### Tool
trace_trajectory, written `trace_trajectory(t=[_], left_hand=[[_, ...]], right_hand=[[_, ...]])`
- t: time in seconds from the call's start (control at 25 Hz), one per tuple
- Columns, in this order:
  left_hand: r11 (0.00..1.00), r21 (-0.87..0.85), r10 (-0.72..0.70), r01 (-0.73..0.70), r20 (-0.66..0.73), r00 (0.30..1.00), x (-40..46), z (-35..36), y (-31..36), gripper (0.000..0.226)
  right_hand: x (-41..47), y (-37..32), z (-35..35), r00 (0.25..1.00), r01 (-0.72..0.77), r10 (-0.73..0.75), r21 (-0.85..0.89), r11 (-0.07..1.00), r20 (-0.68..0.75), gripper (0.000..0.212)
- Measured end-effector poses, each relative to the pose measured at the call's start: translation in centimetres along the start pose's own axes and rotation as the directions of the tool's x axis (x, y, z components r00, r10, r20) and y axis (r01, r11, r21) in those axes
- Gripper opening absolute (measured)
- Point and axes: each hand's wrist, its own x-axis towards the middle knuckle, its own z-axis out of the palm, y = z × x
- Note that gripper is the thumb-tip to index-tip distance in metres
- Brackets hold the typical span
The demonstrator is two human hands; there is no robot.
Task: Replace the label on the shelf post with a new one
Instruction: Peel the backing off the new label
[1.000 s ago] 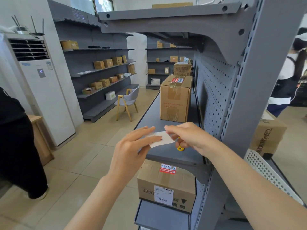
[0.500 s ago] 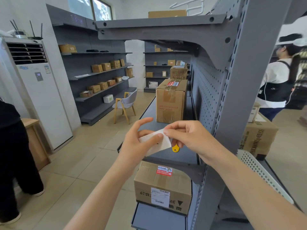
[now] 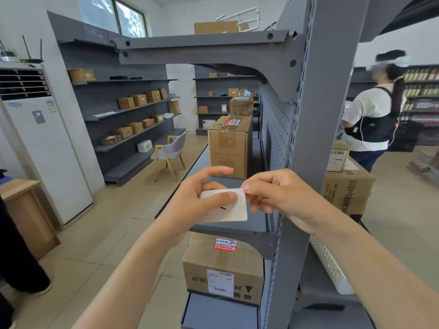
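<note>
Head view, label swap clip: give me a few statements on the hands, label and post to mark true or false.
1. Both hands hold the white label. True: the left hand grips it with the thumb on its face, and the right hand pinches its upper right corner.
2. The label is already stuck on the post. False: it is held in the air, left of the post.
3. A taped box stands on the shelf behind the hands. True.
4. The shelf below the hands holds nothing. False: a box with a barcode sticker sits there.
5. The right hand holds a marker. False: no marker is visible in it.
</note>
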Motion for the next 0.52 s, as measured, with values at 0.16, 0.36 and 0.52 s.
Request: trace_trajectory(t=[0.16, 0.36, 0.52], left_hand=[[0.993, -0.114, -0.016, 0.026, 0.087, 0.996, -0.2, 0.4, 0.5, 0.04], [0.959, 0.158, 0.272, -0.236, -0.277, 0.922, 0.2, 1.8, -0.1, 0.037], [0.803, 0.416, 0.555, -0.428, -0.256, 0.792, -0.3, 2.9, 0.1, 0.015]], right_hand=[[-0.9, -0.3, -0.8, 0.995, -0.035, 0.018, 0.168, 0.985, 0.097, 0.019], [-1.1, 0.2, -0.1, 0.998, 0.05, -0.035, 0.261, 0.964, -0.062, 0.019], [-1.0, 0.7, 0.6, 0.959, 0.195, -0.145, 0.193, 0.962, -0.245, 0.015]])
